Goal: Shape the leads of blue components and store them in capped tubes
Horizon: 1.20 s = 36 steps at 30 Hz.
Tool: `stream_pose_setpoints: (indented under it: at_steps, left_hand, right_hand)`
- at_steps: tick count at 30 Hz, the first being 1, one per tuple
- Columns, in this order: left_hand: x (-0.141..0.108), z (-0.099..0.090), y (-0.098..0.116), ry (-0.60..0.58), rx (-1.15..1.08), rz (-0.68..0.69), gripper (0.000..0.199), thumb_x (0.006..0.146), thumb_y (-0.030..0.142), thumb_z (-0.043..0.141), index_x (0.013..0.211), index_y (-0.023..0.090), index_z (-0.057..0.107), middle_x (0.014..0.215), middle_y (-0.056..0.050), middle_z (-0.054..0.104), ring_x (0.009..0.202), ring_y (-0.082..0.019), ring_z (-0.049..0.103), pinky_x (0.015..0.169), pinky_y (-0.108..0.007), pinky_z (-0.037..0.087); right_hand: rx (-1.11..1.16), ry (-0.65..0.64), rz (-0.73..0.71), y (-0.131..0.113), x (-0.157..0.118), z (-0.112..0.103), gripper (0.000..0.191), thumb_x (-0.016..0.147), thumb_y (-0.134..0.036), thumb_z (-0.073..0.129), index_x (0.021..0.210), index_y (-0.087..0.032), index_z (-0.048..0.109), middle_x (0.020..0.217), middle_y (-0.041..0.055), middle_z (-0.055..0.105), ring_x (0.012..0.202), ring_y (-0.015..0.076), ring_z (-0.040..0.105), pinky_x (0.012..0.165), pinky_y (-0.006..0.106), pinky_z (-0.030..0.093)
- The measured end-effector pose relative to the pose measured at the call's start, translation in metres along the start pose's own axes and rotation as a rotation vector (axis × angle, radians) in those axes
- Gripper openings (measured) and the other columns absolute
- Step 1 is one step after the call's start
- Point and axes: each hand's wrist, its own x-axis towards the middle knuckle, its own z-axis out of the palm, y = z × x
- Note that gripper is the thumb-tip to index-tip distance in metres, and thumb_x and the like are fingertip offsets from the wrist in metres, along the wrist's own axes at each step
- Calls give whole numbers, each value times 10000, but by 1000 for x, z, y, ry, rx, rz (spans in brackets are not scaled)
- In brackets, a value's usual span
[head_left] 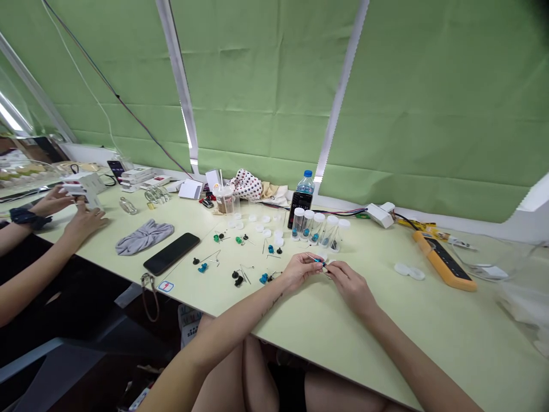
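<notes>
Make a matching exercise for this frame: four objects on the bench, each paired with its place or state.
Things:
1. Multimeter
2. Clear capped tubes
3. Black smartphone
4. Plastic water bottle

Places and states:
A. Lying flat, left of the loose small parts
B. Lined up in a row, blue parts inside
C. Yellow-cased, lying toward the bench's right end
D. Standing upright at the back, blue cap on

Pairs: 1-C, 2-B, 3-A, 4-D
</notes>
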Motion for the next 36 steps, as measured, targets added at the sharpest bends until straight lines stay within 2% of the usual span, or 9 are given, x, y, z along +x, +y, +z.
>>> stream_pose_setpoints:
  at_steps: [5,12,14,21,29,36]
  left_hand:
    - [2,-2,-4,35,70,80,371,516,237,809,815,84,650,791,-62,653,638,-95,572,687,-266,433]
    - [3,-3,-5,49,150,121,366,529,242,799,821,87,643,831,-73,650,657,-102,570,678,-265,442]
    - [3,-2,-5,52,156,116,357,538,241,795,823,86,647,806,-70,651,645,-99,566,674,-261,439]
    - [1,1,-1,64,177,134,363,538,277,795,815,90,655,708,-61,646,628,-113,568,669,-271,443]
    - [0,4,1,45,136,148,360,522,257,804,803,95,646,827,-76,645,673,-107,567,688,-266,436]
    - [-4,6,4,30,147,161,373,548,288,793,825,107,620,839,-58,625,609,-78,545,658,-251,430]
  right_hand:
    - [192,91,164,0,1,5,177,904,-292,451,1000,-207,572,916,73,643,818,201,641,713,337,533]
    - [491,51,468,-1,-1,9,290,842,-457,513,968,-198,549,863,65,668,746,207,670,699,365,564]
    - [553,39,514,-2,0,9,312,821,-482,528,954,-200,538,866,70,671,735,216,675,697,381,567]
    - [587,-6,550,-7,0,7,279,831,-496,500,870,-220,513,768,48,671,726,224,672,689,387,553]
    - [619,-8,606,-7,1,7,268,842,-480,493,888,-216,504,733,38,667,673,201,669,621,338,554]
    - [609,-18,555,-13,3,7,301,844,-493,479,933,-208,520,772,54,674,677,201,664,594,335,552]
